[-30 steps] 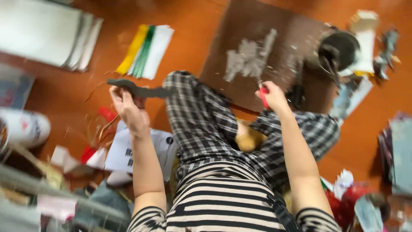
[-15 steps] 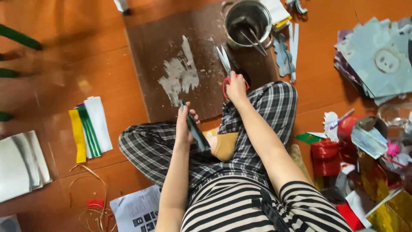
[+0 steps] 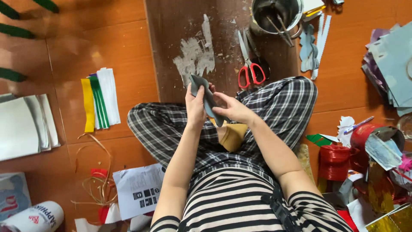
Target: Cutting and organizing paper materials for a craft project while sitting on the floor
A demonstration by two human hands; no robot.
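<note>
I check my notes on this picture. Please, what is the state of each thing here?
Grey cut-out strip: held by both hands over the lap.
Left hand: closed on the strip.
Right hand: pinching the strip.
Red-handled scissors: lying on the board, blades shut.
Metal pot: upright, sticks inside.

Open brown board [image 3: 171, 51] just beyond the grip, bare floor [image 3: 128, 43] off to its left. Blocked ahead-right by red-handled scissors [image 3: 250, 68] and metal pot [image 3: 274, 15]; crowded far right by paper stack [image 3: 392, 64] and red spools [image 3: 334, 161].
</note>
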